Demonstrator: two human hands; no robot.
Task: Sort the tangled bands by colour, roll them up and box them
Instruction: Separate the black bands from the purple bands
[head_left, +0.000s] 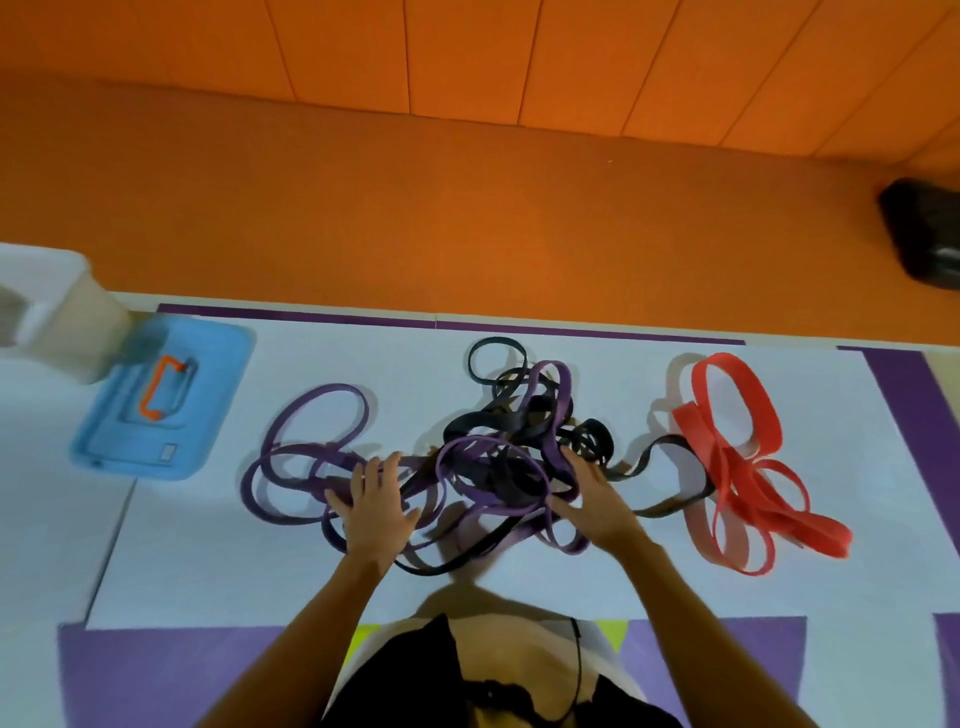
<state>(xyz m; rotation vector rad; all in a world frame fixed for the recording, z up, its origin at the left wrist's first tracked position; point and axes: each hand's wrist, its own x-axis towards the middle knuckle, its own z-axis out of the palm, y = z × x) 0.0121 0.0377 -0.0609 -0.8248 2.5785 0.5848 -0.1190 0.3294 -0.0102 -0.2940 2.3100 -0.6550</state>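
Your 2 hands, left hand (376, 506) and right hand (589, 501), lie flat, fingers spread, gripping nothing, pinning the purple-and-black tangle (498, 457) while red bands (737, 462) sit sorted aside.

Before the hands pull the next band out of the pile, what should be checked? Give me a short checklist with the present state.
1. Flat red rubber bands apart from the pile: ok.
2. Purple bands free of black bands: not ok, tangled in the middle.
3. Left hand on the pile: ok.
4. Right hand gripping a band: cannot tell.
5. Blue plastic lid off the box: ok.
6. White box has room: cannot tell.
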